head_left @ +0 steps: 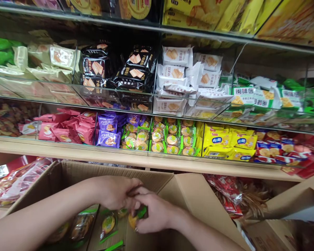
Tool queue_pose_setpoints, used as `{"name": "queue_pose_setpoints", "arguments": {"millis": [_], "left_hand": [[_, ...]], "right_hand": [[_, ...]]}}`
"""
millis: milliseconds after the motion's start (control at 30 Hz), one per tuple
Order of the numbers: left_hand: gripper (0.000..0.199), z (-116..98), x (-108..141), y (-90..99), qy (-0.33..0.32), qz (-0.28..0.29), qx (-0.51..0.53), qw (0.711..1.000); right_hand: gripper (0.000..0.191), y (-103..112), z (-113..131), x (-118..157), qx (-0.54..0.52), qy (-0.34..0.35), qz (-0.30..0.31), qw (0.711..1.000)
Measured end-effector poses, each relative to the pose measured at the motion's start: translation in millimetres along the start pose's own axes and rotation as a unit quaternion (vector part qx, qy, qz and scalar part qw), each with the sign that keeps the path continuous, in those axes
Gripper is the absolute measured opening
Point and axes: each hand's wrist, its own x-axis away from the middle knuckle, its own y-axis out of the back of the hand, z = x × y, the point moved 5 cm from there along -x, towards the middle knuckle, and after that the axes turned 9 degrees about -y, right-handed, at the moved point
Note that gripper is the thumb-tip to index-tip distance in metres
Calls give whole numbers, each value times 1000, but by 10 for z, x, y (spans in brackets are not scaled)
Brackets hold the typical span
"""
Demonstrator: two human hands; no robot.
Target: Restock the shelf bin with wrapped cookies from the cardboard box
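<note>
Both my hands meet over an open cardboard box (193,198). My right hand (155,211) is closed around a green-edged cookie packet (132,221), with part of a round yellowish cookie showing below the fingers. Against its fingertips rests my left hand (117,193), its fingers curled downward; whatever they grip is hidden. Below, inside the box, lie several clear-wrapped cookie packets (108,224) with green ends. The left forearm covers part of those packets.
A low glass-fronted shelf holds similar green-edged cookie packets (172,139), purple packets (108,138) and yellow packets (217,139). Its wooden edge (120,160) runs just behind the box. Red-and-clear bags (18,184) lie left; another cardboard box (293,198) stands right.
</note>
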Motion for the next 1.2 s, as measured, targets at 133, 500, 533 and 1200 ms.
{"name": "queue_pose_setpoints", "arguments": {"millis": [133, 500, 533, 1200], "left_hand": [[74, -13, -13, 5, 76, 22, 22, 997], [93, -185, -85, -119, 45, -116, 275, 953], [91, -191, -94, -96, 40, -128, 278, 951], [43, -122, -243, -68, 50, -157, 349, 923]], "right_hand": [[17, 232, 126, 68, -115, 11, -106, 988], [50, 454, 175, 239, -245, 52, -198, 948], [54, 478, 164, 241, -270, 54, -199, 940], [60, 586, 114, 304, -86, 128, -349, 924]]}}
